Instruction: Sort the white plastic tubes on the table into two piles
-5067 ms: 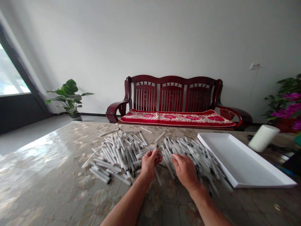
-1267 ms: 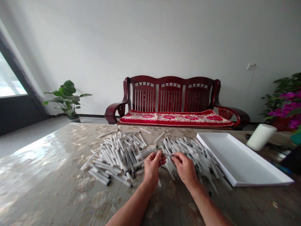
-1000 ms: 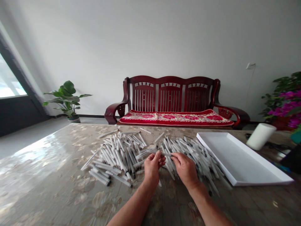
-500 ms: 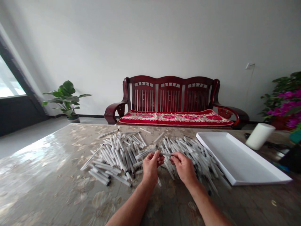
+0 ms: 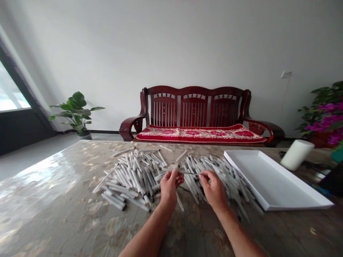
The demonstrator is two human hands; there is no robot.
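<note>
Two heaps of white pen-like tubes lie on the marble-patterned table [image 5: 53, 200]: a left heap [image 5: 134, 176] and a right heap [image 5: 222, 178]. My left hand [image 5: 168, 187] is closed, pinching a white tube with others gathered in its fingers. My right hand [image 5: 214, 189] is closed, pinching the end of a thin rod [image 5: 187, 172] that runs between the two hands, just above the gap between the heaps.
A shallow white tray [image 5: 270, 182] lies on the table to the right. Beyond the tray lies a white cylinder [image 5: 296, 155] on its side. Behind the table stand a dark wooden bench [image 5: 198, 114] with a red cushion, a green plant [image 5: 76, 112] and pink flowers [image 5: 327, 123].
My hands have drawn slightly apart and lifted a little, so more of the thin rod shows between them. Five seconds ago my right hand was resting on the right heap.
</note>
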